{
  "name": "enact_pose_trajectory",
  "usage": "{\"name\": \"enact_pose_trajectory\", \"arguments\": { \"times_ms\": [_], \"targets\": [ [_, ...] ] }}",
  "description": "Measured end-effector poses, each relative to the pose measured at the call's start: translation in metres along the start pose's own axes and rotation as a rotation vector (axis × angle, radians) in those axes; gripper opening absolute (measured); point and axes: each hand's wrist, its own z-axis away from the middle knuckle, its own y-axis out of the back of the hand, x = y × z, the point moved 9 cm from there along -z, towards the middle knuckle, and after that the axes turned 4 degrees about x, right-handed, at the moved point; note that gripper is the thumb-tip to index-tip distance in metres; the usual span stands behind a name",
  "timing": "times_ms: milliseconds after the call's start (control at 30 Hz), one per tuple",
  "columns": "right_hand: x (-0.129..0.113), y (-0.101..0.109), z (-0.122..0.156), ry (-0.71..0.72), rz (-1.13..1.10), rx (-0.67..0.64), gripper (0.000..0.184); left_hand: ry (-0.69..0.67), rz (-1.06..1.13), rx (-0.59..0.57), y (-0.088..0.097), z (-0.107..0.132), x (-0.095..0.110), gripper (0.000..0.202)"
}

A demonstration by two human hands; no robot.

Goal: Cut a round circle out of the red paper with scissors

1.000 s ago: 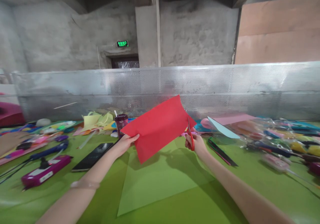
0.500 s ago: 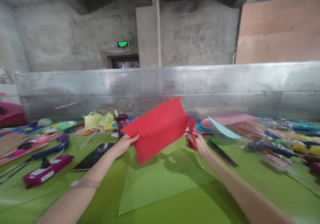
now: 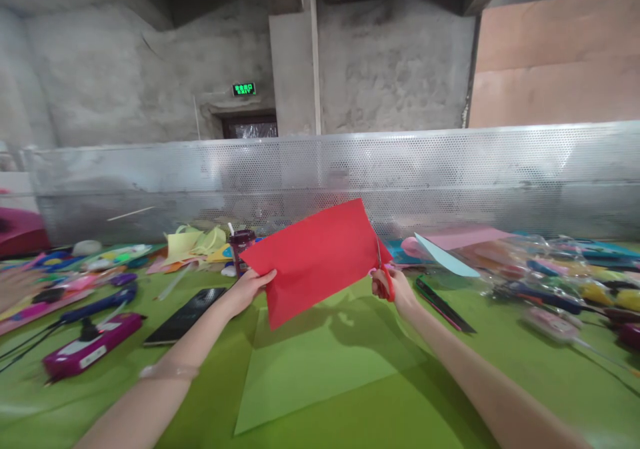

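Observation:
A sheet of red paper (image 3: 315, 262) is held up, tilted, above the table. My left hand (image 3: 251, 285) pinches its left edge between thumb and fingers. In my right hand (image 3: 395, 287) are scissors (image 3: 390, 285) with orange-red handles, their blades pointing up at the paper's right edge. A small red flap shows just right of the blades. Below the red paper, a light green sheet (image 3: 310, 375) lies flat on the green table (image 3: 210, 402).
Left of me lie a black phone (image 3: 186, 315), a purple power strip (image 3: 94, 345) and a blue glue gun (image 3: 100, 302). A dark cup (image 3: 243, 241) with a straw stands behind. To the right are a dark, narrow tool (image 3: 444, 303) and plastic-bagged supplies (image 3: 565, 269). A perforated metal panel (image 3: 320, 169) closes the back.
The scissor blades look more closed on the paper's right edge, and the flap beside them shows less. The red paper has dipped slightly. Both hands keep their holds.

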Motion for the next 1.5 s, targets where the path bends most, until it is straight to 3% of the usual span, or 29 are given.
{"name": "enact_pose_trajectory", "arguments": {
  "times_ms": [467,667,800,900,1167,1500],
  "targets": [
    [-0.018,0.004,0.004,0.143,0.16,-0.026,0.028,0.031,0.051,-0.002,-0.001,0.0,0.002,0.044],
    [-0.022,-0.004,0.01,0.156,0.177,0.0,0.026,-0.16,0.058,0.186,0.006,-0.003,0.015,0.041],
    [-0.016,-0.011,0.013,0.111,0.151,0.014,0.023,-0.383,-0.167,0.388,0.016,0.007,0.037,0.043],
    [-0.012,-0.017,0.015,0.065,0.108,-0.004,0.026,-0.444,-0.369,0.474,0.016,0.015,0.05,0.038],
    [0.003,-0.015,0.009,-0.026,0.055,0.009,0.024,-0.424,-0.28,0.48,0.016,0.017,0.05,0.039],
    [0.017,-0.012,-0.003,-0.049,0.026,-0.006,0.022,-0.438,-0.332,0.525,0.016,0.02,0.054,0.036]
  ]
}}
